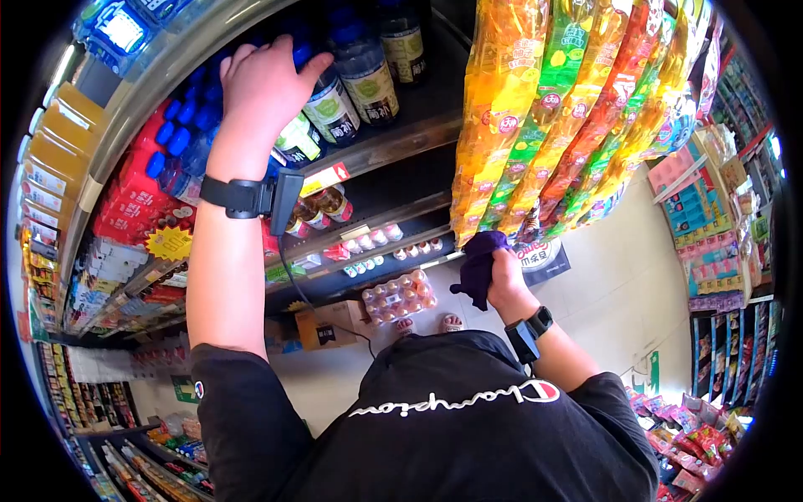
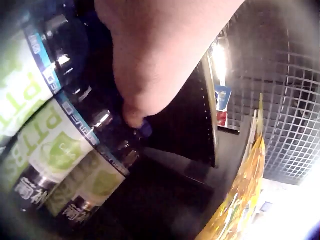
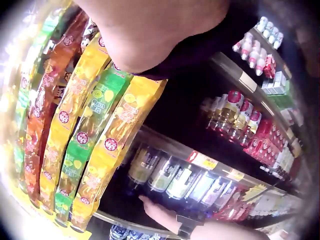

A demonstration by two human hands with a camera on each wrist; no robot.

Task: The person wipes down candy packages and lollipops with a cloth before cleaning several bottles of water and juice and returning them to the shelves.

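Note:
My left hand reaches onto the upper shelf, over dark bottles with blue caps and green-and-white labels. Its thumb sticks out toward a labelled bottle; the fingertips are partly hidden among the caps. In the left wrist view, a fingertip is right at a blue cap beyond a row of bottles. Below the hanging snack packs, my right hand grips a bunched dark purple cloth. That cloth shows beside the hand in the right wrist view, close to the yellow and green packs.
Lower shelves hold small bottles and white-capped drinks. A pack of round items and a cardboard box stand on the floor near the feet. A magazine-like display rack is at the right, and a cable hangs from the left wrist device.

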